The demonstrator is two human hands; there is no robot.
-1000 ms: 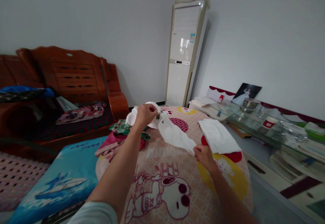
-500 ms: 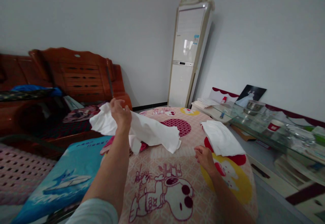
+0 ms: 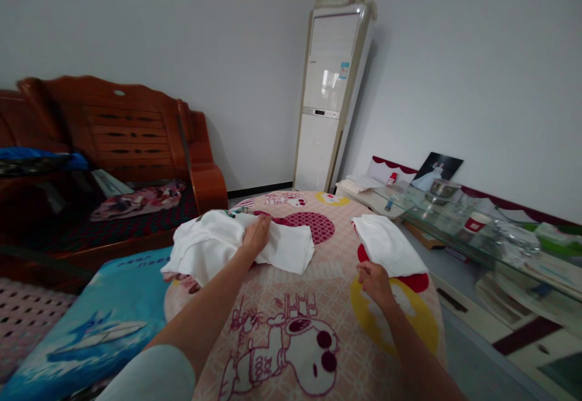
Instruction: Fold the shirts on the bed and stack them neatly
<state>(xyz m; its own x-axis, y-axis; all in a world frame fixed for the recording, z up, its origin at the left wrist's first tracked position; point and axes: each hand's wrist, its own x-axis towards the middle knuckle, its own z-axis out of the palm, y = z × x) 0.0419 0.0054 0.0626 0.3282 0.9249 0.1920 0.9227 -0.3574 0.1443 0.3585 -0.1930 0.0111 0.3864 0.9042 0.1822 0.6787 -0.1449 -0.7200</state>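
The left grip [image 3: 257,235], raised half a second earlier, now rests lower and farther right on a white cloth [image 3: 207,243]. A second ago the cloth stretched between both grips; now it lies spread to either side of the left one, its near end flatter on the table [image 3: 291,340] between the two. The right grip [image 3: 373,280] has let go of its end. Left of the left grip, coloured clothes [image 3: 187,281], plainly visible a second ago, are now mostly covered, with a patterned edge showing.
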